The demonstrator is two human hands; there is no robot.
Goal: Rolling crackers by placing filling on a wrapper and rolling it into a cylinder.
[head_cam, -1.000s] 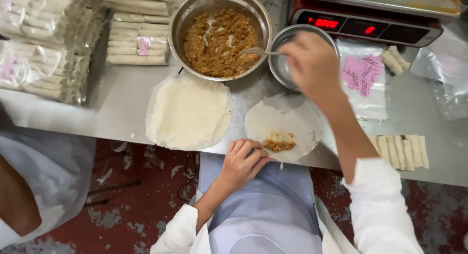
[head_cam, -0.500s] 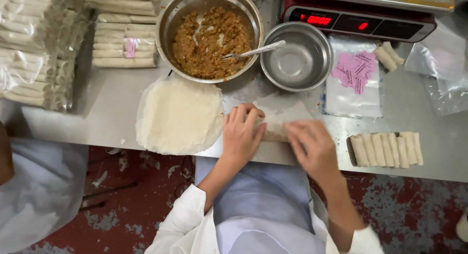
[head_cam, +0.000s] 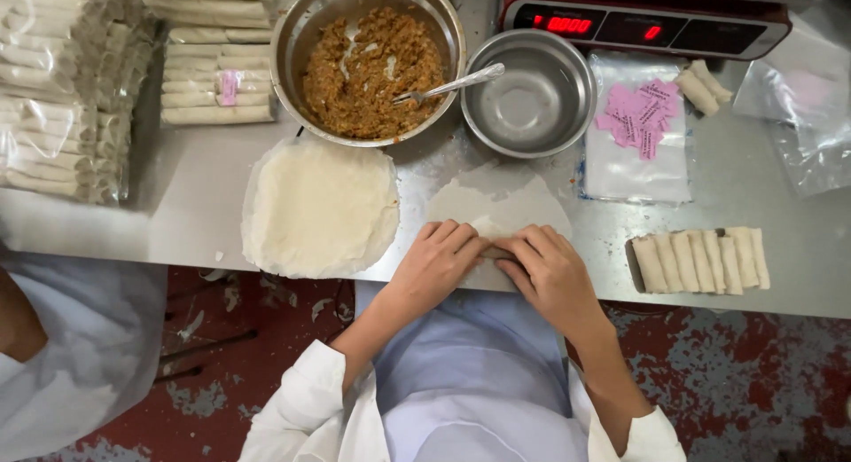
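Landmark: large bowl of brown filling (head_cam: 368,63), at the far edge of the steel table (head_cam: 177,214); all places are given from it.
Wrapper in hand: one thin round sheet (head_cam: 505,205) lies below and to the right of the filling bowl, its near edge folded under the fingers.
Left hand (head_cam: 439,262): palm down, fingers curled over the near fold, pressing rather than clenching.
Right hand (head_cam: 550,271): just beside the left, fingertips touching the same fold, thumb tucked under; it grasps the wrapper edge.
Filling portion: not visible, presumably covered by the fold and the fingers.
Stage, as judged: rolling just begun; most of the sheet lies flat beyond the hands, and the sides are not yet tucked.
Done: a row of finished rolls (head_cam: 700,258) far right of the bowl; bagged rolls (head_cam: 217,81) to its left.
Left: a stack of unused wrappers (head_cam: 319,205) directly below the bowl; plenty of filling remains.
Spoon (head_cam: 452,82): rests on the bowl rim, untouched.
Empty steel bowl (head_cam: 530,94): just right of the filling bowl.
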